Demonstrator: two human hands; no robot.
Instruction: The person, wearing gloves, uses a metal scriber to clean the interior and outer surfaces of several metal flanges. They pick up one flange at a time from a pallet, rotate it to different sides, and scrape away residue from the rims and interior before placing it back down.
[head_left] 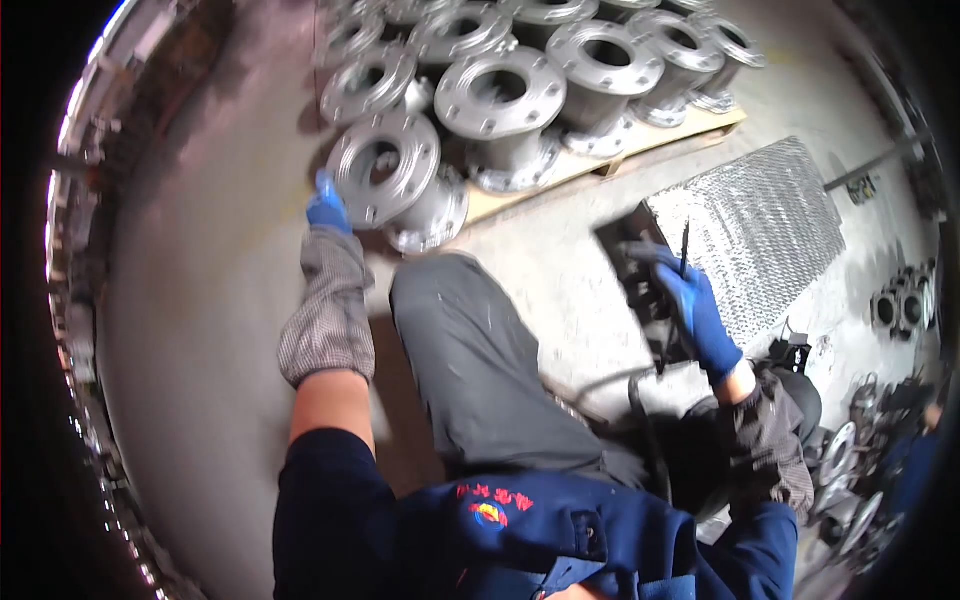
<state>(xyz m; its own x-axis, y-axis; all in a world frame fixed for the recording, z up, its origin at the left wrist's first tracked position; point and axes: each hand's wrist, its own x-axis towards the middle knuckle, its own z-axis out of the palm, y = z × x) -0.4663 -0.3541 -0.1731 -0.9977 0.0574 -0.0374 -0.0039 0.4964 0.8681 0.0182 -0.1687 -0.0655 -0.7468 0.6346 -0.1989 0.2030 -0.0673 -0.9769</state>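
Note:
A grey metal flanged pipe (384, 163) stands in front of me at the near left corner of a loaded pallet, its round bolt-holed flange tilted up. My left hand (328, 206), in a blue glove, is closed at the left edge of that flange; part of its fingers is hidden. Over to the right, my blue-gloved right hand (692, 300) holds a slim dark stick-like tool (686, 247) that points upward; its exact kind is unclear. Beneath that hand lies a dark object (650, 290), beside a box-like block covered in silver quilted foil (755, 235).
More flanged pipes (500, 92) stand in rows on the wooden pallet (610, 158). A black cable or hose (640, 415) runs near my right knee. Further metal fittings (910, 300) lie on the floor at the far right, and others are piled lower right.

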